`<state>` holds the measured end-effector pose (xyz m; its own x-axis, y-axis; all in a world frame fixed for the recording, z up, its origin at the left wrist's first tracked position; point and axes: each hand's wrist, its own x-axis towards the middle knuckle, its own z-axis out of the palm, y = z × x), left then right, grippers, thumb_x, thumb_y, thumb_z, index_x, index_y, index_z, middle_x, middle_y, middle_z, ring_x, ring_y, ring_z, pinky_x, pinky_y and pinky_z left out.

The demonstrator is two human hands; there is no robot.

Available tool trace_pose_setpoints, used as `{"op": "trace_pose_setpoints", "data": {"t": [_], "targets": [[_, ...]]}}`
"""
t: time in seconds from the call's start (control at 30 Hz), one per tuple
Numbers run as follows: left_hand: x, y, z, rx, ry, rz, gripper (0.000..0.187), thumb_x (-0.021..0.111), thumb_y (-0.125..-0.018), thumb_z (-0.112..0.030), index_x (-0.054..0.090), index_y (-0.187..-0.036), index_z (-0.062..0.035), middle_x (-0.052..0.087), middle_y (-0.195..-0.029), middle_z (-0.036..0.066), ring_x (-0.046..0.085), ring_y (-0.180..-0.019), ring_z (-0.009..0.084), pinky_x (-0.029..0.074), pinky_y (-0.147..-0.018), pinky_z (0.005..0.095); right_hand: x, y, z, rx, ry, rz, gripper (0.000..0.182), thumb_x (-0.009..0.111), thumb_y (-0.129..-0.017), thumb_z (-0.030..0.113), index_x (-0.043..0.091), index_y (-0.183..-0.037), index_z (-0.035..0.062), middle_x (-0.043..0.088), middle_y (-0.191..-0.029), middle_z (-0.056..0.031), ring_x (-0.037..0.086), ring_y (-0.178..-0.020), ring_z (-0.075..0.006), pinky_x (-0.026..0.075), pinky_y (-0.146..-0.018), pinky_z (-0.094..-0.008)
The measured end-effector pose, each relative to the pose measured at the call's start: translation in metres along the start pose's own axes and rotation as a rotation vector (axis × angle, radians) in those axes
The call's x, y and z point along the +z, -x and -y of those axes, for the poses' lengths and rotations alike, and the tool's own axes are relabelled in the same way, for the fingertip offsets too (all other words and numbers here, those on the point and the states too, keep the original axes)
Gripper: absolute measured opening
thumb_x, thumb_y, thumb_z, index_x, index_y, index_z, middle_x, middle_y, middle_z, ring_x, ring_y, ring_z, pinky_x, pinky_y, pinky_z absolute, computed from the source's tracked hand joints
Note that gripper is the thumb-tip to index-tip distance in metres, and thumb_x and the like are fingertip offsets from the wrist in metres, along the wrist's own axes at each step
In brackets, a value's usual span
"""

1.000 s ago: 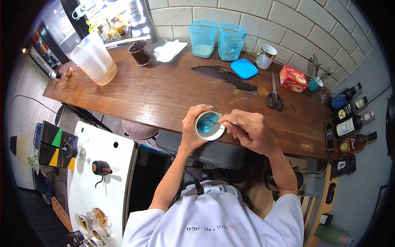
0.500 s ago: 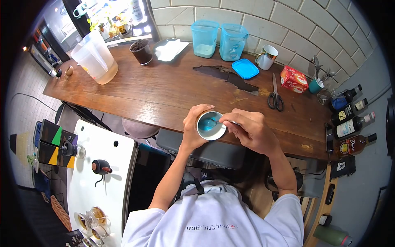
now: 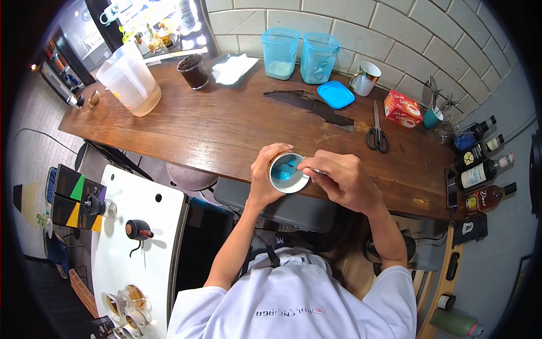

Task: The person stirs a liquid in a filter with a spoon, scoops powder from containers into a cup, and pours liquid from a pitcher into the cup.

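Wooden counter (image 3: 226, 127) against a tiled wall, seen from above; a dark worn patch (image 3: 313, 106) runs across its far middle.

Left hand (image 3: 264, 178): fingers wrapped around the side of a cup (image 3: 288, 172), gripping it at the near edge of the counter. Cup interior is blue.

Right hand (image 3: 341, 181): thumb and fingers pinched together on the handle of a spoon (image 3: 293, 166); the bowl of the spoon sits inside the cup, handle leading out over the rim toward the right hand. The two hands lie just beside each other, with the cup between them.

Beyond the hands, at the wall: two blue tubs (image 3: 299, 53) side by side, both open, one with pale powder at the bottom. A blue lid (image 3: 335, 94) lies flat just in front of them. A mug (image 3: 364, 78) stands to its right.

Beyond the right hand: scissors (image 3: 375, 129) lying flat, then a red box (image 3: 402, 108); its print is too small to read. Further right, bottles (image 3: 483, 166) lie in a row; one label reads "Dose", the others are illegible.

Far beyond the left hand: a clear jug (image 3: 129, 82) with pale liquid, a dark pot (image 3: 193, 70), and a plate (image 3: 230, 69) with white paper.

Shirt (image 3: 293, 299) print at the bottom edge appears upside down, not legible with certainty.
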<state>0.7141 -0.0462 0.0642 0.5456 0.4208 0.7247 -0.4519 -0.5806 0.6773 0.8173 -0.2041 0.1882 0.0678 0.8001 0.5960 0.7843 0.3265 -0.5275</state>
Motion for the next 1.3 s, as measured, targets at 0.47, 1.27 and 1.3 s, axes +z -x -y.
{"op": "trace_pose_setpoints", "data": {"t": [0.47, 1.27, 1.3], "targets": [[-0.001, 0.001, 0.0, -0.001, -0.012, 0.01, 0.072, 0.092, -0.059, -0.013, 0.058, -0.121, -0.004, 0.067, -0.118, 0.014, 0.063, -0.11, 0.0309, 0.052, -0.093, 0.0392, -0.009, -0.009, 0.005, -0.112, 0.013, 0.078, 0.016, 0.072, -0.084, 0.003, 0.067, -0.099, 0.0042, 0.064, -0.08, -0.0097, 0.062, -0.064, -0.0269, 0.048, -0.054, -0.037], [0.001, 0.001, 0.0, -0.014, 0.008, 0.006, 0.071, 0.093, -0.058, -0.013, 0.059, -0.119, -0.0045, 0.067, -0.116, 0.014, 0.064, -0.109, 0.0311, 0.053, -0.092, 0.0396, -0.002, -0.014, 0.001, -0.098, -0.077, 0.061, 0.023, 0.071, -0.077, -0.005, 0.067, -0.098, 0.0043, 0.067, -0.087, -0.0085, 0.062, -0.068, -0.0273, 0.049, -0.057, -0.0375], [0.001, 0.002, 0.0, -0.013, -0.003, 0.003, 0.07, 0.092, -0.058, -0.012, 0.059, -0.119, -0.0045, 0.067, -0.116, 0.014, 0.064, -0.109, 0.0311, 0.053, -0.092, 0.0396, -0.001, -0.014, -0.001, -0.099, -0.077, 0.061, 0.023, 0.071, -0.077, -0.005, 0.067, -0.098, 0.0043, 0.067, -0.087, -0.0085, 0.062, -0.068, -0.0273, 0.049, -0.057, -0.0375]]}}
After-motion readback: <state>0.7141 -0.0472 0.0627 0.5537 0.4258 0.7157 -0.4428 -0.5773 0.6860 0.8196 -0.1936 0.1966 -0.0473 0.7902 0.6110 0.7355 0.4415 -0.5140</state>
